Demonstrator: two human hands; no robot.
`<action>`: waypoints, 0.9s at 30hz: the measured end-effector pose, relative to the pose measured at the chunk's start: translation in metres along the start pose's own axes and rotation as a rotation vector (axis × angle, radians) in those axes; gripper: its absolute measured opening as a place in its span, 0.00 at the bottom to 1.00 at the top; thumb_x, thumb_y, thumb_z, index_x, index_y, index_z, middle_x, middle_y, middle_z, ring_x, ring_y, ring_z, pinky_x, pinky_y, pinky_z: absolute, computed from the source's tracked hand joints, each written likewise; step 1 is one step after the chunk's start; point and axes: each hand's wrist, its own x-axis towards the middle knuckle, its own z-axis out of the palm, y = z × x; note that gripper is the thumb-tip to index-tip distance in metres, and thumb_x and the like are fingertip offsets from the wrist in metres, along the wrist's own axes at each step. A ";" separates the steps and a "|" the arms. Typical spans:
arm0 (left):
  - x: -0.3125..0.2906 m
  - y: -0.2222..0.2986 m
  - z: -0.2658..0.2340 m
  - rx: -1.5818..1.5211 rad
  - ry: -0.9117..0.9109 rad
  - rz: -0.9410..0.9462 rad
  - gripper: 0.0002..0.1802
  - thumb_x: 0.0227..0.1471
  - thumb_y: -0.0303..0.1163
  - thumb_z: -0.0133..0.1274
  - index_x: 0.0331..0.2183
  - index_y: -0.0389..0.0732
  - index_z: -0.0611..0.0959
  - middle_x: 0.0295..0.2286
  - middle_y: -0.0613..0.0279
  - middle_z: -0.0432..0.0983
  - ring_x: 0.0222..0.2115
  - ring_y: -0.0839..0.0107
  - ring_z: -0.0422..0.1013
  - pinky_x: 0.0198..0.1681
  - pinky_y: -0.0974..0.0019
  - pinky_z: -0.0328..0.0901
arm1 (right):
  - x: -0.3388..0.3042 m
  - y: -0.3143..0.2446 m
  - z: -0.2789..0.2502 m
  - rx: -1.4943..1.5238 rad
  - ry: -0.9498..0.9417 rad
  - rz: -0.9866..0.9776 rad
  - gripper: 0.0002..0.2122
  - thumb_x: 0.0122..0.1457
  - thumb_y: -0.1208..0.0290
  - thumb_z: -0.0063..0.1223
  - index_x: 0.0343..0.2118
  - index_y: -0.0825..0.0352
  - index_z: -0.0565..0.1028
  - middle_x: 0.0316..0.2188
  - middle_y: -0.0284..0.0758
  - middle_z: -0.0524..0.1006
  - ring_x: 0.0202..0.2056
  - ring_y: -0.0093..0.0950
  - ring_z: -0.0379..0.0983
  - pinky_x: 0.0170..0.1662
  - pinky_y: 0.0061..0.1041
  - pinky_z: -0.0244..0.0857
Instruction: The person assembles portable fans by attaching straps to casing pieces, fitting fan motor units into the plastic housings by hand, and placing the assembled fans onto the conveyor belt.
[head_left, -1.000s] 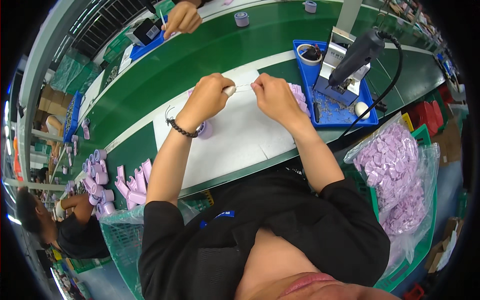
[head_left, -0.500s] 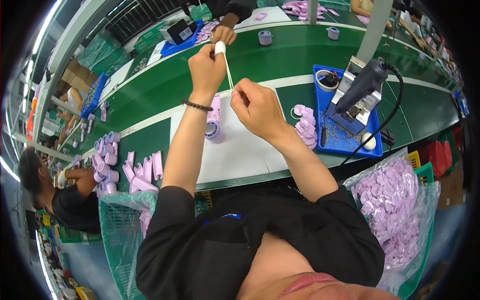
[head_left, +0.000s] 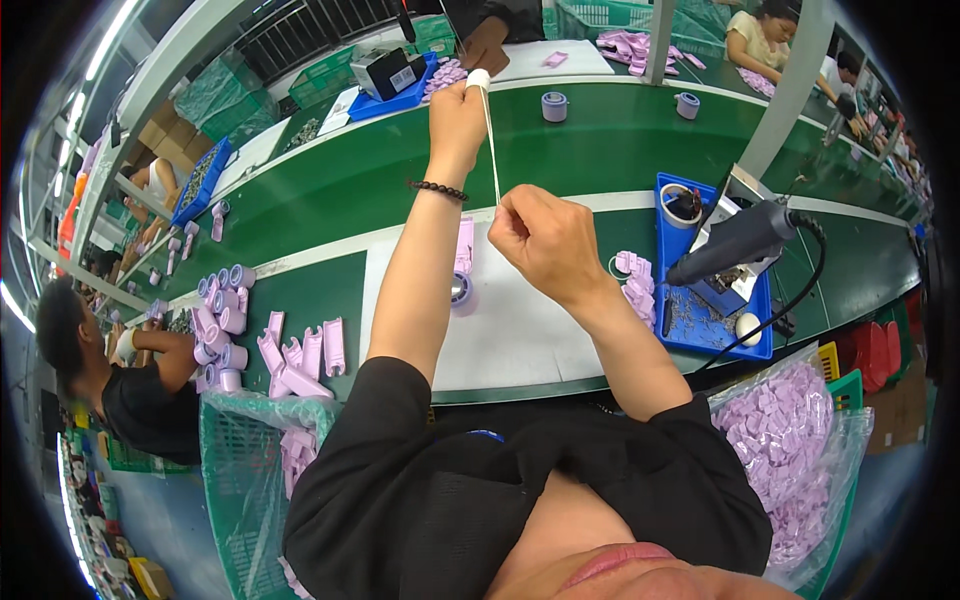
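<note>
My left hand (head_left: 458, 125) is stretched far out over the green bench, its fingers curled, with a white wrap (head_left: 479, 78) round one raised fingertip. A thin white strip (head_left: 492, 145) runs taut from that wrap to my right hand (head_left: 545, 240), which is closed in a pinch on the strip's near end. What the left palm may hold is hidden. Below the hands, a lilac round part (head_left: 461, 292) stands on the white work sheet (head_left: 510, 345), just in front of a pink plastic piece (head_left: 464, 245). My left forearm hides part of the sheet.
A blue tray (head_left: 740, 340) on the right holds a dark electric screwdriver (head_left: 735, 243) and loose screws. Pink pieces (head_left: 636, 285) lie beside it. At left are lilac rolls (head_left: 222, 320) and pink shells (head_left: 300, 355). Bins flank my body; another person's hand (head_left: 487, 45) is across the bench.
My left hand has moved farther out and a little right, so a longer stretch of white strip shows. My right hand keeps its pinch. The whole view has shifted slightly.
</note>
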 end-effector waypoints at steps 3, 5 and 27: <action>0.009 0.006 0.000 0.012 -0.006 -0.013 0.16 0.53 0.31 0.47 0.20 0.30 0.79 0.13 0.65 0.67 0.15 0.76 0.56 0.17 0.70 0.52 | 0.010 0.005 -0.001 0.152 -0.027 0.080 0.06 0.44 0.82 0.54 0.20 0.66 0.70 0.14 0.28 0.68 0.14 0.21 0.57 0.17 0.19 0.52; 0.015 0.010 -0.001 0.026 -0.013 -0.028 0.17 0.54 0.32 0.48 0.21 0.29 0.80 0.13 0.65 0.66 0.15 0.77 0.56 0.17 0.71 0.52 | 0.017 0.007 -0.001 0.305 -0.053 0.164 0.05 0.45 0.84 0.54 0.21 0.67 0.71 0.15 0.27 0.69 0.15 0.19 0.57 0.19 0.17 0.53; 0.062 -0.013 -0.017 0.046 -0.002 -0.079 0.18 0.55 0.33 0.48 0.25 0.27 0.82 0.16 0.63 0.70 0.17 0.75 0.59 0.20 0.70 0.56 | 0.048 0.021 0.034 1.002 -0.208 0.629 0.03 0.54 0.83 0.50 0.25 0.70 0.72 0.19 0.32 0.71 0.18 0.20 0.67 0.23 0.17 0.67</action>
